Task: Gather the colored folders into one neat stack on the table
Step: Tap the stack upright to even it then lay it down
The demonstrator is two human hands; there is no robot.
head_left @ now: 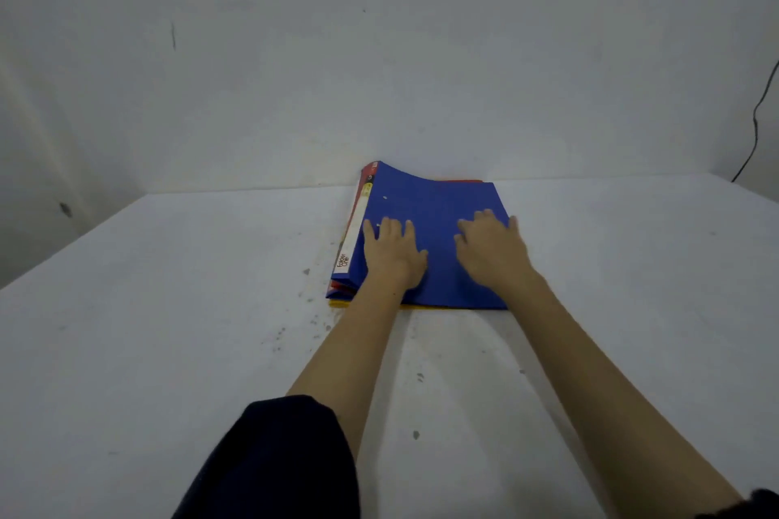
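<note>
A stack of folders lies near the far edge of the white table [168,329]. A blue folder [434,198] is on top, its far left corner curling upward. Red folder edges [463,181] and a yellow folder [339,303] peek out beneath it, and a white spine label [352,236] shows along the left side. My left hand [392,251] rests flat on the blue cover near its left side, fingers spread. Flat on the cover's right half lies my right hand [491,246], fingers apart. Neither hand grips anything.
A pale wall [379,55] rises directly behind the table's far edge. A black cable [756,118] hangs down the wall at the far right. Dark specks dot the tabletop around the stack.
</note>
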